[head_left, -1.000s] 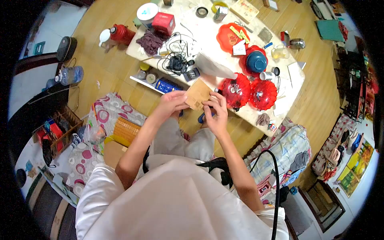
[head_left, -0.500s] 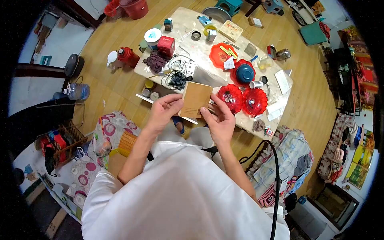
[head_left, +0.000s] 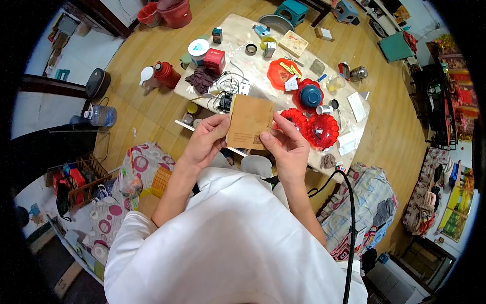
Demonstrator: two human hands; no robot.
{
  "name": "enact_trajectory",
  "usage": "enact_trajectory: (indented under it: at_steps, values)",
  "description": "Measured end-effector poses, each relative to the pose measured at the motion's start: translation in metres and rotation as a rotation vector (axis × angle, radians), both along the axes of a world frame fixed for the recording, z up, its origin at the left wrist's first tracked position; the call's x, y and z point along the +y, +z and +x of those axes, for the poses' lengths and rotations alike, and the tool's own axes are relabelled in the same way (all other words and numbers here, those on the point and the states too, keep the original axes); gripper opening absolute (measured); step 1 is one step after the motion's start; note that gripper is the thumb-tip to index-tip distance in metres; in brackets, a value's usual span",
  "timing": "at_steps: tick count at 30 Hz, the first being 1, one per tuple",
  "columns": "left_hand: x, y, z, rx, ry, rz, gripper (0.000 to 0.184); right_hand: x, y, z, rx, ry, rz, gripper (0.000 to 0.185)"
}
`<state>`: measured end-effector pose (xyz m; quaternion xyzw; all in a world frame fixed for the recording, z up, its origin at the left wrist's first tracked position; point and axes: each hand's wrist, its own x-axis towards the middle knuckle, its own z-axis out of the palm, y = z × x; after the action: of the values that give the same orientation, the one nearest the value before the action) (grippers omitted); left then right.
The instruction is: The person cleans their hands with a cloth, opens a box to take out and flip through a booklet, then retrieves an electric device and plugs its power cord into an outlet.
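Observation:
A flat brown cardboard packet [head_left: 250,121] with small print and a square code near its lower edge is held up in front of my body. My left hand [head_left: 206,141] grips its left edge, thumb on the near face. On the right edge, my right hand [head_left: 287,147] pinches it, with the thumb at the lower right corner by the code. The fingers behind the packet are partly hidden. Just beyond it are black cables [head_left: 224,101] and two red scalloped dishes [head_left: 322,130] on the table.
The table [head_left: 238,30] bears a blue bowl [head_left: 310,95], a red box [head_left: 214,61], a dark cloth [head_left: 199,81] and a white tub [head_left: 198,49]. A red thermos [head_left: 166,74] stands on the floor at the left. A black cable [head_left: 353,228] hangs at the right.
The packet has been raised closer to the camera and turned upright, its printed face now towards me. Both hands have come up with it. The view has shifted, showing more beyond the table.

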<state>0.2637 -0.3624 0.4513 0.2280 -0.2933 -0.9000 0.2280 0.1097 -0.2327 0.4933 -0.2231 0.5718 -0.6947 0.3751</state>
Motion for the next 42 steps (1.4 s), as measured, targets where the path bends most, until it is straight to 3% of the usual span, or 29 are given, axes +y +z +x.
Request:
enact_trajectory:
  at_steps: [13, 15, 17, 18, 19, 21, 26, 30, 42]
  values:
    - [-0.003, 0.010, -0.004, 0.027, 0.020, 0.026, 0.028, -0.004, -0.001, 0.000, -0.033, -0.003, 0.012, 0.045]
    - [-0.003, 0.015, -0.005, -0.155, 0.037, -0.161, 0.026, -0.007, -0.012, 0.000, 0.173, 0.060, 0.095, 0.040]
    - [0.000, 0.028, -0.010, -0.256, 0.042, -0.263, 0.024, -0.008, -0.012, 0.008, -0.032, 0.147, 0.180, 0.043]
    - [0.002, 0.034, -0.012, -0.356, 0.048, -0.365, 0.023, -0.006, -0.014, 0.010, -0.146, 0.183, 0.107, 0.053]
    - [0.003, 0.037, -0.014, -0.353, 0.049, -0.365, 0.023, -0.005, -0.010, 0.011, -0.143, 0.183, 0.107, 0.053]
    - [0.004, 0.041, -0.014, -0.363, 0.070, -0.463, 0.023, -0.005, 0.003, 0.011, -0.420, 0.206, 0.064, 0.061]
    - [0.001, 0.044, -0.009, -0.294, 0.056, -0.386, 0.025, -0.008, 0.006, 0.017, -0.370, 0.204, 0.121, 0.065]
    - [-0.001, 0.044, -0.006, -0.256, 0.031, -0.218, 0.026, -0.010, -0.002, 0.018, -0.718, 0.097, -0.106, 0.062]
    - [-0.002, 0.035, -0.005, -0.241, 0.105, -0.274, 0.022, -0.015, -0.008, 0.016, -0.795, 0.061, -0.200, 0.063]
